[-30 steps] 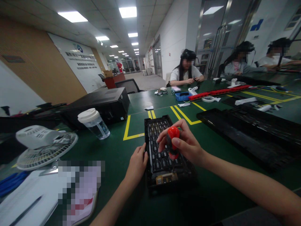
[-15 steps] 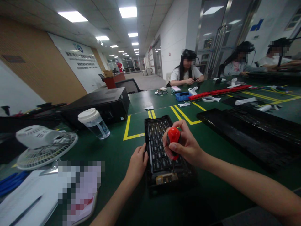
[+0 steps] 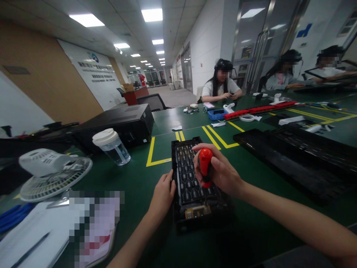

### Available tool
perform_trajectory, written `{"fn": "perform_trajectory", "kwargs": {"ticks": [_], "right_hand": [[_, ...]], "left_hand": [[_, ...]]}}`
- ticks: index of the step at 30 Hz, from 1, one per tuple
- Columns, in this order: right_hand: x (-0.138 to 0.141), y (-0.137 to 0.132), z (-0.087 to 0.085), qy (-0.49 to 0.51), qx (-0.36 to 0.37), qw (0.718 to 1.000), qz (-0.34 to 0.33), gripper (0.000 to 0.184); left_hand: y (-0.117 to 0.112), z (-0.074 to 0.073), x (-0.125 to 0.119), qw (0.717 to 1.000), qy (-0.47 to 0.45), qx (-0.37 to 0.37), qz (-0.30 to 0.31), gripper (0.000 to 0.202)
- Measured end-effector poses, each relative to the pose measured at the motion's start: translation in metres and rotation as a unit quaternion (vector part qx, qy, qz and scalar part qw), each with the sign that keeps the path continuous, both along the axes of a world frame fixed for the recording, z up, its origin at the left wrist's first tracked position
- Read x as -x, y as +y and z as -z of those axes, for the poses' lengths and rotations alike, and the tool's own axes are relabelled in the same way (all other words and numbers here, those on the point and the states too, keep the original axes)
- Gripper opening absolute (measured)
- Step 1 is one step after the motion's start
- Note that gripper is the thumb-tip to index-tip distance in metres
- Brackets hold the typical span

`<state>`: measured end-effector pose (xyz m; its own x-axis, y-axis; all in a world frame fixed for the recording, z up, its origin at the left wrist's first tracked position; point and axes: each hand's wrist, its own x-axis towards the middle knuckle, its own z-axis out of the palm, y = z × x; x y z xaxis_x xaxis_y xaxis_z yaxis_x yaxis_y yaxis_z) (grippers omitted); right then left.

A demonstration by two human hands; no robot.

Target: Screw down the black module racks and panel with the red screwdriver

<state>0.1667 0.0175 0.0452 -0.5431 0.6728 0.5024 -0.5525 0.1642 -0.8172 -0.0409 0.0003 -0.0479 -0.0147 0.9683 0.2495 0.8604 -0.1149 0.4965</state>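
Observation:
My right hand (image 3: pixel 214 167) is wrapped round the red and black handle of a screwdriver (image 3: pixel 205 158). The screwdriver stands nearly upright, and its thin shaft runs down to the near part of a black rectangular housing (image 3: pixel 181 221); what the tip meets is too dark to make out. Inside the housing is a dark panel (image 3: pixel 187 182) with a honeycomb-like pattern, and at its near end a gold-brown strip (image 3: pixel 192 213). At the left edge of the housing, my left hand (image 3: pixel 164 188) grips the side with its fingers and thumb.
To the left are a lidded cup (image 3: pixel 111 145), a white fan (image 3: pixel 52 167), papers (image 3: pixel 36 227) with a pen (image 3: pixel 30 249), and a black computer case (image 3: pixel 119 123). Large black trays (image 3: pixel 292 163) lie right. A co-worker (image 3: pixel 221 83) sits opposite, behind a blue box (image 3: pixel 217 114).
My right hand has turned a little round the screwdriver, and the handle's top has shifted slightly up and left. My left hand and the housing stay put.

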Motion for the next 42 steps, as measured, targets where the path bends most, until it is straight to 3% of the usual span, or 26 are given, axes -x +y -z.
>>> {"fn": "perform_trajectory", "kwargs": {"ticks": [5,21,29,42], "right_hand": [[-0.001,-0.001,-0.003,0.007,0.024,0.999,-0.026,0.029],[-0.002,0.0,-0.003,0.014,-0.09,0.996,0.021,0.019],[-0.005,-0.003,-0.009,0.017,-0.105,0.994,0.006,0.018],[-0.004,-0.004,-0.011,-0.009,-0.106,0.994,0.026,0.028]], "left_hand": [[-0.001,-0.002,-0.001,1.0,0.005,0.0,0.003,0.044],[0.0,0.0,0.0,1.0,0.002,-0.004,0.001,0.043],[-0.001,-0.004,-0.002,1.0,-0.005,0.012,0.002,0.044],[0.0,0.002,0.0,1.0,-0.005,-0.027,0.002,0.041]]}}
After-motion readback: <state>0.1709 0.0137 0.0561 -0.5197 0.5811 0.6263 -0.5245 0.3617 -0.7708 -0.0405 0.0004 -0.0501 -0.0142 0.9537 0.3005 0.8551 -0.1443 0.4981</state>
